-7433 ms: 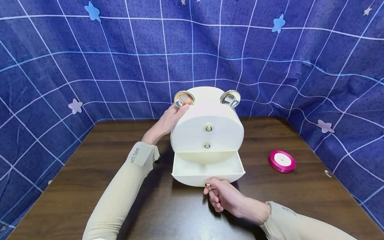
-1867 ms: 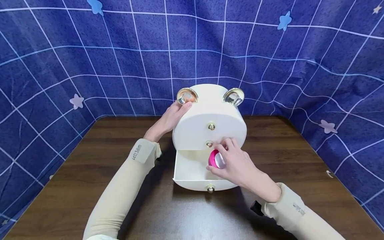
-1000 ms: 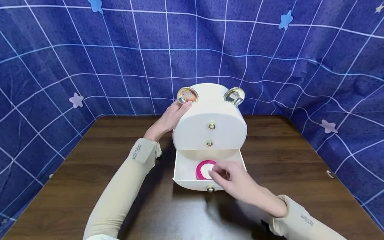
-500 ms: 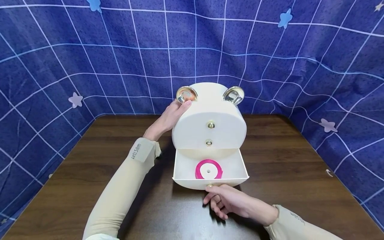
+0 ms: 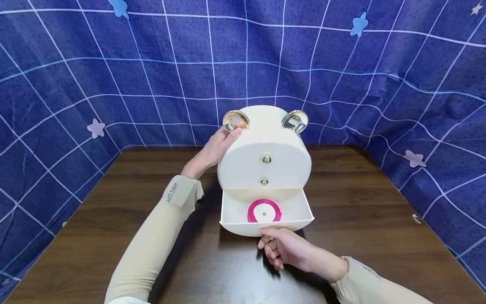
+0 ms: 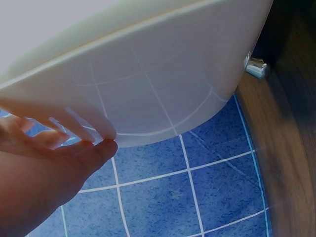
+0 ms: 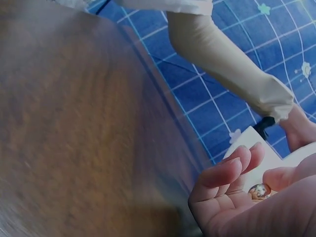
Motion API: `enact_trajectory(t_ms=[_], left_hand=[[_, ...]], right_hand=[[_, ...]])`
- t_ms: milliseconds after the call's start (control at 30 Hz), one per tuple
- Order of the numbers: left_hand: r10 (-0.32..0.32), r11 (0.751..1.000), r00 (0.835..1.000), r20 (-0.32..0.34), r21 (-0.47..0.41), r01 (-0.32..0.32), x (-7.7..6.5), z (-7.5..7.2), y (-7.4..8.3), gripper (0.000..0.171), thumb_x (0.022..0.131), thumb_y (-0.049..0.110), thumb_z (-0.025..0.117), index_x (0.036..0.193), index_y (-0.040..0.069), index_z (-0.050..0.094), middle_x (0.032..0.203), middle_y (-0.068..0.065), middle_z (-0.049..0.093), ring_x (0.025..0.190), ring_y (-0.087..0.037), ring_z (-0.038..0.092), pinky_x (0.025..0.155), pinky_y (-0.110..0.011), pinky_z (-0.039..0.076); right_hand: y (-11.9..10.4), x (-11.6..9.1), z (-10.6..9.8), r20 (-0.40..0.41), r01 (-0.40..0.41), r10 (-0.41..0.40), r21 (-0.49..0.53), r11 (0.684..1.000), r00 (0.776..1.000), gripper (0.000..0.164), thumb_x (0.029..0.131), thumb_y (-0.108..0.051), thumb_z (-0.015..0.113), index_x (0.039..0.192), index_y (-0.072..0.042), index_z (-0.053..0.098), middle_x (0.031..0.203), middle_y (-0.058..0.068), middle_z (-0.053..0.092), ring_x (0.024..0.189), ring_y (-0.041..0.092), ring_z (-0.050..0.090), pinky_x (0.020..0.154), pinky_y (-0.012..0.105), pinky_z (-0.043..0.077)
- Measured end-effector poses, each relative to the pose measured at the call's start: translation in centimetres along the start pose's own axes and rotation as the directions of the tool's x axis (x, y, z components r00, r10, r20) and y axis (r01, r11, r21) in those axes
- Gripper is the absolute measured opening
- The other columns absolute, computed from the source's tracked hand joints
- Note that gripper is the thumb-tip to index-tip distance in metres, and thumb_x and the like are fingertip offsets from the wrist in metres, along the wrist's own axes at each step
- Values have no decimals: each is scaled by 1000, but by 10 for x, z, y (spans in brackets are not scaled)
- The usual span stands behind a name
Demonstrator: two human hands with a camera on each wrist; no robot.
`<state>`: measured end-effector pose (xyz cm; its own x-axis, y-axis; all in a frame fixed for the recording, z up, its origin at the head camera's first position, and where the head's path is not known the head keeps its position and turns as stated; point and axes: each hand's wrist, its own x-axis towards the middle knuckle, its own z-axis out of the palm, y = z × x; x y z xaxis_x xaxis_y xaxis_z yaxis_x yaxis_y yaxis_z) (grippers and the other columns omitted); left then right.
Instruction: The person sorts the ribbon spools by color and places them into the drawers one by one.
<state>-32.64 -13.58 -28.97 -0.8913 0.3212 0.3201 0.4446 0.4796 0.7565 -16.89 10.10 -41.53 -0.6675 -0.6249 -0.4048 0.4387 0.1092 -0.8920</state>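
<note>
A white round-topped drawer box with two shiny metal ears stands on the table. My left hand rests on its upper left side beside the left ear, with the thumb on the curved top. In the left wrist view, the left fingers touch the glossy white shell. The bottom drawer is pulled out, and a pink ribbon spool lies flat in it. My right hand holds the drawer's knob, its thumb against the front panel and its other fingers curled below.
Two more knobs, an upper knob and a lower knob, sit on the closed front. The dark wooden table extends around the box. A blue gridded cloth with stars hangs behind it and at the sides.
The right hand placed the ribbon spool in the drawer, let it go and moved down to the knob. In the last half second the drawer has slid slightly inward. The left hand stayed put.
</note>
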Motion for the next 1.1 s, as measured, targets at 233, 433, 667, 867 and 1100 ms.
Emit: enact_trajectory(t_ms=[233,433,667,867,1100], left_hand=[[-10,1000,1000,-6,6,10,0,0,0,50,99,54,36,128,19,54,103,-8,68,90,-19,66,87,-36,50],[-14,1000,1000,-4,10,14,1,0,-1,50,99,54,37,130,18,53,102,-9,68,88,-19,66,84,-36,51],[-4,1000,1000,-13,-8,4,0,2,-3,50,99,55,37,129,19,52,104,-8,66,88,-19,66,85,-36,51],[10,1000,1000,-3,3,-10,0,3,-2,52,98,57,36,132,20,50,111,-7,63,94,-19,65,88,-37,50],[2,1000,1000,-10,19,-2,-1,0,0,51,98,56,37,131,21,52,112,-8,63,97,-21,63,91,-39,48]], right_hand=[[-6,13,-12,14,-1,1,-7,1000,1000,34,96,-41,46,87,-10,58,56,-7,49,45,7,46,47,23,41],[-13,25,-21,17,5,-5,-16,1000,1000,35,97,-40,45,86,-10,57,54,-7,49,45,9,46,48,24,41],[-21,39,-32,21,1,-1,-15,1000,1000,34,98,-40,44,84,-11,56,54,-7,46,46,9,46,49,24,42],[-28,49,-40,5,-1,1,-29,1000,1000,36,98,-42,44,84,-11,56,53,-6,46,47,10,46,49,24,41],[-36,57,-44,-3,-23,23,-50,999,1000,37,99,-42,42,83,-11,55,53,-7,47,47,10,46,50,24,40]])
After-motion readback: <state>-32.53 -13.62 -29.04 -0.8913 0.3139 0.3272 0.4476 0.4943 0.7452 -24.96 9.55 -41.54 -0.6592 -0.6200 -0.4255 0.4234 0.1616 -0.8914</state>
